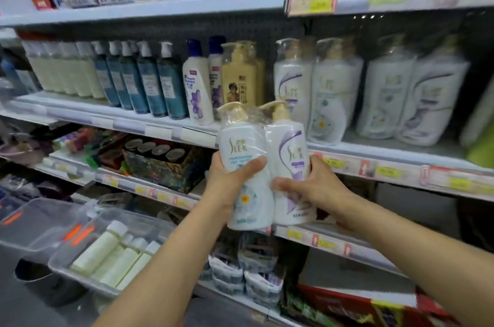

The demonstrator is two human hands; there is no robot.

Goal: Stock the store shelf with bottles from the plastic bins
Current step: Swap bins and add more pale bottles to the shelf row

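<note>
Both hands hold a shrink-wrapped twin pack of white pump bottles (263, 163) upright in front of the shelf (374, 155). My left hand (230, 182) grips the left bottle with the thumb across its front. My right hand (310, 187) grips the right, purple-marked bottle from the side. The pack hangs in the air just below and in front of the shelf edge, level with similar twin packs (318, 91) standing on it. A clear plastic bin (88, 270) at lower left holds several pale yellow bottles (112, 257) lying flat.
Rows of blue, pale and white bottles (149, 78) and a yellow pump bottle (240, 78) fill the shelf's left part. A second clear bin (34, 222) sits left of the first. Lower shelves carry boxes and packets; price tags line the shelf edges.
</note>
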